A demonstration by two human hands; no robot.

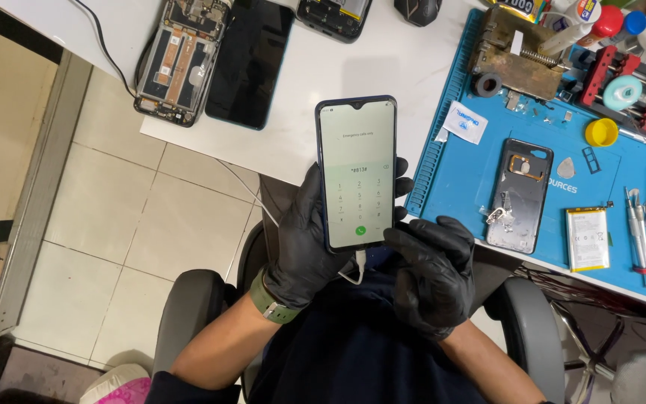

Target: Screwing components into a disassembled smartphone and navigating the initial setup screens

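Observation:
A smartphone with a lit dial-pad screen is held upright in front of me. My left hand, in a black glove with a green watch strap at the wrist, is wrapped around the phone from behind. My right hand, also gloved in black, sits at the phone's lower right corner with a finger touching the screen edge. A white cable hangs from the phone's bottom port.
On the white table lie an opened phone body and a dark screen panel. A blue work mat carries a phone back cover, a battery, tweezers and other tools, a yellow cap.

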